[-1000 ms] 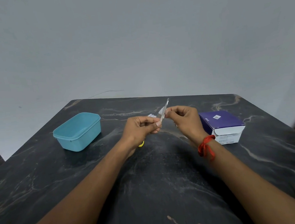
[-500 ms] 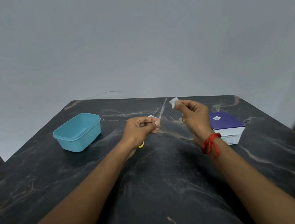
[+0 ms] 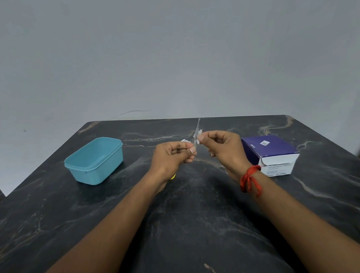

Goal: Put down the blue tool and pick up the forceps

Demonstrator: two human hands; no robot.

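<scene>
My left hand [image 3: 173,157] grips a thin, clear, capped needle [image 3: 197,130] that points up and away over the dark marble table [image 3: 194,233]; a yellow part [image 3: 173,177] shows under the wrist. My right hand [image 3: 223,148], with a red thread on its wrist, pinches a small white scrap [image 3: 198,134] right against the needle. Both hands are held above the table's middle, fingertips almost touching.
An open teal plastic tub [image 3: 95,161] stands at the left. A purple and white carton [image 3: 271,153] lies at the right, close to my right wrist. A grey wall rises behind the table's far edge.
My right hand had lifted the white scrap up and to the right, away from the needle; now it has come back left and down to the needle. The left hand has hardly moved.
</scene>
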